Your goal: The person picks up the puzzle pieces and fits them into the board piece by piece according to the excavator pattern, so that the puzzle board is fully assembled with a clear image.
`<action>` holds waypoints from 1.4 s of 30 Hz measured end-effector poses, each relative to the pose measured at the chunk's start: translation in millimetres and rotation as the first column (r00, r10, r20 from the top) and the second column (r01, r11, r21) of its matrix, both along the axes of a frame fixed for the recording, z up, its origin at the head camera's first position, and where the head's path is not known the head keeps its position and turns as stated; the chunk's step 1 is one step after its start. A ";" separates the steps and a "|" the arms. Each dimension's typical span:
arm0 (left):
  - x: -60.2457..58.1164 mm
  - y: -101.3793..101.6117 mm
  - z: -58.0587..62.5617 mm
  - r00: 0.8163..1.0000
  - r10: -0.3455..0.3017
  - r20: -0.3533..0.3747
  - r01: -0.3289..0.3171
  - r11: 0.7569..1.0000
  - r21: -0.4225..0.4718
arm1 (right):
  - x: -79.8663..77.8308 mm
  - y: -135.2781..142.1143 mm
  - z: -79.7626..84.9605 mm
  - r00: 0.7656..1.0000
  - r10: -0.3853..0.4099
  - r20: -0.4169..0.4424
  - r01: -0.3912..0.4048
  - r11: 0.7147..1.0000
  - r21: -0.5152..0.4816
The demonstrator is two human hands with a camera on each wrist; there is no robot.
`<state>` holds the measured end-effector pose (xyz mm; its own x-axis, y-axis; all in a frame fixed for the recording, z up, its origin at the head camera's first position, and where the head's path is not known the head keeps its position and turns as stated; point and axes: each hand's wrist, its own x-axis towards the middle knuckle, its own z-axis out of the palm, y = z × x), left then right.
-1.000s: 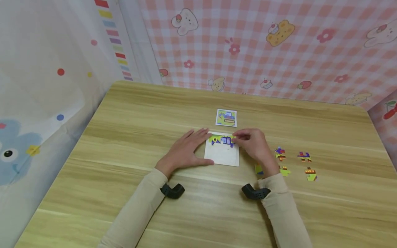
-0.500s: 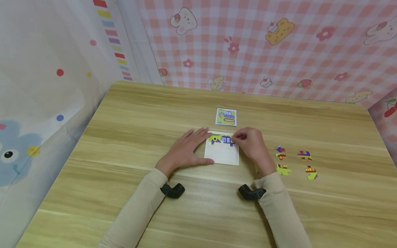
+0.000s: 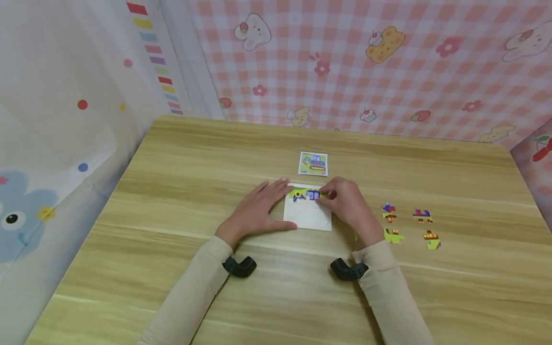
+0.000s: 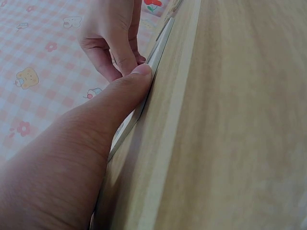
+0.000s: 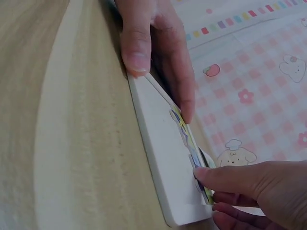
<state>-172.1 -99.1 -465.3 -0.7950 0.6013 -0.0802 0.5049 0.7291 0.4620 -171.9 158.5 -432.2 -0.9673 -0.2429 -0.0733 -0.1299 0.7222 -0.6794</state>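
A white square puzzle tray (image 3: 307, 218) lies on the table between the hands. Joined pieces (image 3: 297, 194) along its top show part of a blue and yellow vehicle on green. My left hand (image 3: 258, 209) is spread at the tray's left side, thumb on the lower left corner and fingers along the upper left edge. At the upper right, my right hand (image 3: 347, 203) pinches a puzzle piece (image 5: 198, 184) down in the tray beside the joined ones. In the right wrist view, the thumb rests on this piece; the fingertips are partly hidden behind the tray's edge.
A small picture card (image 3: 313, 164) of an excavator lies behind the tray. Several loose puzzle pieces (image 3: 422, 215) lie to the right, one mostly hidden by my right forearm. A checkered pink cloth (image 3: 358, 86) hangs behind the table (image 3: 194, 158).
My right hand has shifted slightly left along the tray's top row, its fingertips now nearer the blue cab. My left hand has kept its place.
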 end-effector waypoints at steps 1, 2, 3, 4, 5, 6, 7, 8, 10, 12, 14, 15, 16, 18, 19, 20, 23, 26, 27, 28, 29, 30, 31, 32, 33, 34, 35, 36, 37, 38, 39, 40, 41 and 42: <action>0.5 0.1 -0.1 1.000 -0.001 0.002 0.001 1.000 0.001 | 0.5 -0.3 0.2 1.000 -0.005 0.003 0.005 1.000 -0.001; 0.8 0.3 -0.3 1.000 -0.002 0.002 0.002 1.000 0.001 | 1.2 -0.6 0.5 1.000 -0.013 0.007 0.013 1.000 -0.002; 1.2 0.5 -0.4 1.000 -0.003 0.004 0.003 1.000 0.003 | 1.9 -0.9 0.8 1.000 -0.020 0.013 0.020 1.000 -0.001; 1.5 0.9 -0.5 1.000 -0.004 0.004 0.004 1.000 0.005 | 2.6 -1.3 1.1 0.999 -0.025 0.020 0.025 1.000 0.001; 1.9 1.3 -0.5 1.000 -0.005 0.006 0.005 1.000 0.006 | 3.2 -1.6 1.5 0.999 -0.023 0.025 0.023 1.000 0.007; 2.2 1.8 -0.6 1.000 -0.006 0.008 0.006 1.000 0.006 | 3.7 -1.9 1.9 0.999 -0.021 0.034 0.020 1.000 0.016; 2.6 2.1 -0.7 1.000 -0.007 0.009 0.007 1.000 0.006 | 4.3 -2.3 2.4 0.999 -0.015 0.041 0.013 0.999 0.030; 2.8 2.6 -1.2 1.000 -0.009 0.009 0.009 1.000 0.007 | 4.7 -2.5 2.8 0.999 -0.006 0.047 0.004 0.999 0.043; 3.2 3.2 -1.7 1.000 -0.011 0.013 0.011 1.000 0.006 | 5.2 -2.9 3.0 0.998 0.012 0.054 -0.015 0.998 0.057; 3.6 3.2 -2.1 1.000 -0.011 0.014 0.011 1.000 0.007 | 5.5 -3.1 3.4 0.998 0.020 0.056 -0.024 0.998 0.064; 3.8 2.6 -2.2 1.000 -0.011 0.011 0.011 1.000 0.014 | 5.6 -3.7 3.4 0.999 0.016 0.052 -0.019 0.998 0.057; 4.1 2.2 -2.1 1.000 -0.009 0.011 0.009 1.000 0.015 | 5.7 -4.2 3.3 0.999 0.011 0.050 -0.014 0.999 0.051; 4.3 1.7 -2.2 1.000 -0.007 0.009 0.007 1.000 0.018 | 5.9 -4.5 3.4 0.999 0.010 0.044 -0.012 0.999 0.048; 4.6 0.8 -2.9 1.000 -0.002 0.006 0.002 1.000 0.022 | 6.2 -5.9 3.7 0.999 0.005 0.032 -0.007 0.999 0.047; 4.9 0.4 -3.4 1.000 -0.001 0.004 0.001 1.000 0.024 | 6.4 -6.1 4.0 1.000 0.004 0.015 -0.005 0.999 0.046; 5.2 0.1 -3.8 1.000 0.001 0.004 -0.001 1.000 0.026 | 6.8 -5.9 5.4 1.000 -0.002 -0.009 0.002 0.999 0.042; 5.6 -0.3 -5.4 1.000 0.007 0.000 -0.007 0.999 0.033 | 8.8 -1.3 15.9 0.991 -0.056 -0.124 0.053 0.998 -0.027; 5.5 -0.3 -6.1 1.000 0.009 -0.004 -0.009 0.999 0.037 | 12.6 11.7 32.7 0.953 -0.126 -0.274 0.095 0.988 -0.126; 5.2 -0.3 -6.2 1.000 0.010 -0.007 -0.009 0.999 0.038 | 14.3 17.8 38.0 0.939 -0.141 -0.315 0.100 0.985 -0.143; 5.0 -0.4 -6.0 1.000 0.010 -0.009 -0.009 0.999 0.040 | 16.6 24.0 43.2 0.927 -0.152 -0.344 0.107 0.984 -0.145; 4.6 -0.3 -5.8 1.000 0.008 -0.010 -0.008 0.999 0.041 | 18.7 30.7 47.2 0.916 -0.156 -0.370 0.112 0.984 -0.138; 4.1 -0.3 -5.5 1.000 0.006 -0.010 -0.005 0.999 0.042 | 21.7 37.2 50.9 0.912 -0.159 -0.377 0.120 0.985 -0.125; 3.7 -0.6 -5.2 1.000 0.004 -0.011 -0.003 0.999 0.043 | 24.6 43.4 53.9 0.915 -0.156 -0.372 0.125 0.987 -0.105; 3.3 -1.0 -4.7 1.000 0.002 -0.011 -0.002 0.999 0.042 | 27.5 48.9 55.9 0.922 -0.150 -0.357 0.130 0.988 -0.080; 2.8 -1.5 -4.2 1.000 0.002 -0.012 -0.001 0.999 0.040 | 30.1 53.8 57.3 0.934 -0.142 -0.329 0.131 0.990 -0.054; 2.4 -2.1 -3.8 1.000 0.002 -0.014 -0.002 0.999 0.037 | 32.9 57.8 58.1 0.948 -0.128 -0.292 0.124 0.992 -0.032; 1.8 -2.8 -3.6 1.000 0.003 -0.017 -0.002 0.999 0.033 | 35.0 61.5 57.8 0.962 -0.107 -0.251 0.109 0.994 -0.008; 1.2 -3.3 -3.3 1.000 0.003 -0.023 -0.002 0.999 0.032 | 36.8 64.4 56.9 0.975 -0.084 -0.208 0.090 0.996 0.017; 0.6 -3.7 -3.0 1.000 0.003 -0.028 -0.002 1.000 0.031 | 38.2 67.0 55.4 0.985 -0.057 -0.164 0.064 0.997 0.040; 0.2 -3.8 -2.4 1.000 0.000 -0.032 0.001 1.000 0.031 | 39.5 69.6 53.5 0.992 -0.035 -0.118 0.042 0.997 0.060; -0.3 -3.7 -2.3 0.999 -0.005 -0.036 0.006 1.000 0.031 | 40.3 72.0 51.0 0.997 -0.011 -0.080 0.018 0.997 0.076; -0.5 -3.5 -2.0 0.999 -0.010 -0.038 0.011 0.999 0.033 | 40.9 74.2 48.3 0.999 0.006 -0.048 -0.002 0.996 0.086; -0.5 -3.1 -1.5 0.999 -0.016 -0.040 0.018 0.999 0.034 | 41.0 76.1 45.3 0.999 0.022 -0.023 -0.020 0.995 0.097; -0.3 -2.7 -1.1 0.999 -0.021 -0.038 0.023 0.999 0.036 | 41.0 77.6 42.1 0.999 0.033 -0.003 -0.032 0.994 0.101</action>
<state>-172.4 -101.9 -466.4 -0.7836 0.6206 -0.0276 0.5383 0.7005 0.4684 -130.9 236.1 -390.1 -0.9593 -0.2659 -0.0947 -0.1573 0.7824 -0.6026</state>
